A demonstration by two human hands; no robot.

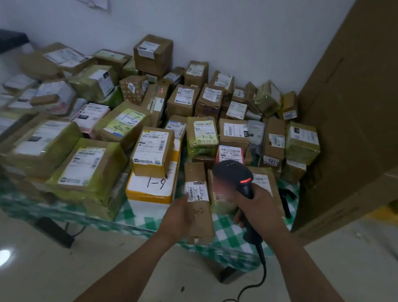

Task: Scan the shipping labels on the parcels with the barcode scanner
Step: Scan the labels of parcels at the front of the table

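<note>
Big cardboard slab (372,122) stands to the right of the narrow brown parcel (201,216); the green-checked table (229,232) carries that parcel at its front edge; behind and left of it, a heap of taped boxes (181,98) crowds the cloth, all sealed, white labels up; the yellow-and-white box marked "1-9" (149,186) sits just left of it. The left hand (180,216) comes in along the parcel's left edge, arm stretched forward, fingers fairly straight and touching the cardboard, a bit blurred; the right hand (259,203) hovers just right of the parcel, fingers wrapped tight round the handle of the barcode scanner (237,178), its head lit red and tipped down beside the parcel's far end; the coiled cable (253,280) trails down below; the shipping label (195,191) lies on the parcel's top, near the left fingertips.
</note>
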